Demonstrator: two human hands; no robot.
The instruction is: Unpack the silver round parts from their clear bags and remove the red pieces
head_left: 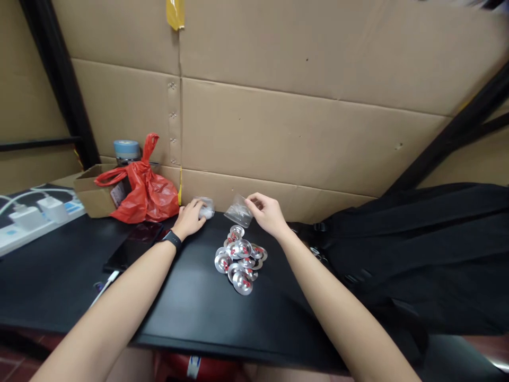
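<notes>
My right hand pinches the corner of a small clear plastic bag near the cardboard wall. Over to the left, my left hand, with a dark watch on its wrist, has its fingers over another clear packet with something white in it. Whether those fingers grip the packet or only rest on it, I cannot tell. Between my forearms lies a heap of shiny round metal discs with red marks, several overlapping.
A red plastic bag leans on an open cardboard box at the left. A power strip and a dark phone with a cable lie on the black table. A black backpack fills the right side.
</notes>
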